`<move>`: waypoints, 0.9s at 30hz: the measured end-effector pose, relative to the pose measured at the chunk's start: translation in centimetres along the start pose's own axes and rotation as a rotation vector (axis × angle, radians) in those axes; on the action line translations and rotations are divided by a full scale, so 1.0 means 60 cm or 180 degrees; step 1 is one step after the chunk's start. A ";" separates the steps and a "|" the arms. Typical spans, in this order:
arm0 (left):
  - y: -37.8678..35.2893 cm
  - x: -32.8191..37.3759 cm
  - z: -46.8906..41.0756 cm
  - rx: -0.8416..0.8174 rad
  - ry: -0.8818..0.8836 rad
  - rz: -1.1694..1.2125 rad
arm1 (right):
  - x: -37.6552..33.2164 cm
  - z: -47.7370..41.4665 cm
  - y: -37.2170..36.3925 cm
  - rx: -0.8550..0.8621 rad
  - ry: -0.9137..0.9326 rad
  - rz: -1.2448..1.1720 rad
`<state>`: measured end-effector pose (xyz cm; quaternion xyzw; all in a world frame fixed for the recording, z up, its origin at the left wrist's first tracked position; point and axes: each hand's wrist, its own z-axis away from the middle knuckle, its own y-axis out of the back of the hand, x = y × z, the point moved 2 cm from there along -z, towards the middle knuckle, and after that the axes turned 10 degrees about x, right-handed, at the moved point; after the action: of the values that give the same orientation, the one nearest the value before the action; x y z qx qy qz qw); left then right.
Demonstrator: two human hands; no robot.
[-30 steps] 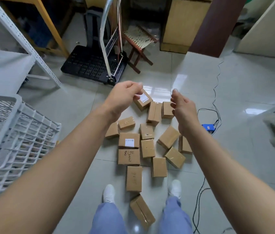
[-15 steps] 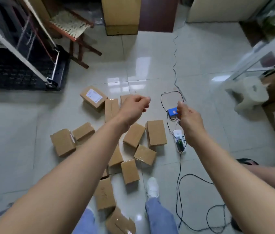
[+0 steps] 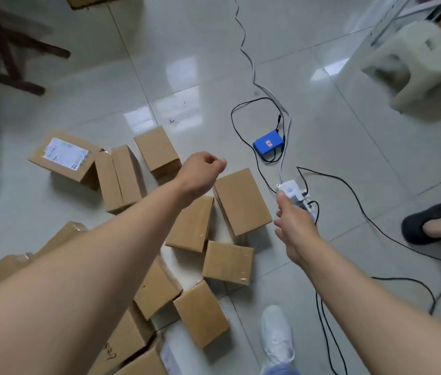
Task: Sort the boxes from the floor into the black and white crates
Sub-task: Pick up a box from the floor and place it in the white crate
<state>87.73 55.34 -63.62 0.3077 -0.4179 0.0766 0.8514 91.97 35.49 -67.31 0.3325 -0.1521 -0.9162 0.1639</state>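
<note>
Left grip [image 3: 200, 174] fisted, right grip [image 3: 295, 228] loose.

The boxes [image 3: 241, 201] under my arms are plain brown cardboard, matt, with shiny clear tape on some seams; one carries a white paper label [image 3: 65, 154]; the floor [image 3: 186, 77] is pale tile, smooth and glossy enough to mirror light; the stool [image 3: 416, 58] looks like matt white plastic; the blue pack [image 3: 268, 143] looks like smooth plastic.

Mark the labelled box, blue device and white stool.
labelled box [image 3: 65, 154]: head view, on its white label.
blue device [image 3: 268, 144]: head view, centre of top face.
white stool [image 3: 416, 52]: head view, on its blurred top.
</note>
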 end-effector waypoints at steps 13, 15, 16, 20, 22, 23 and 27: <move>-0.244 -0.184 -0.210 -0.0014 -0.0125 -0.1020 | 0.169 -0.247 -0.093 -0.0067 -0.1140 -0.0593; -0.251 -0.198 -0.238 -0.0032 -0.0147 -0.1141 | 0.179 -0.269 -0.103 -0.0169 -0.1236 -0.0733; -0.254 -0.203 -0.251 -0.0078 -0.0147 -0.1219 | 0.183 -0.279 -0.108 -0.0208 -0.1282 -0.0831; -0.275 -0.217 -0.286 -0.0275 0.0025 -0.1379 | 0.188 -0.304 -0.122 -0.0301 -0.1416 -0.1224; -0.281 -0.222 -0.288 -0.0226 0.0111 -0.1245 | 0.182 -0.308 -0.121 -0.0287 -0.1361 -0.1231; -0.281 -0.223 -0.286 -0.0162 0.0161 -0.1165 | 0.175 -0.308 -0.117 -0.0257 -0.1288 -0.1204; -0.261 -0.196 -0.263 0.0214 0.0197 -0.1187 | 0.131 -0.294 -0.092 -0.0032 -0.1039 -0.0972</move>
<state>96.77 53.58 -87.00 0.4056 -0.3244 -0.0592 0.8525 96.83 34.31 -86.75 0.1982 -0.1199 -0.9728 -0.0018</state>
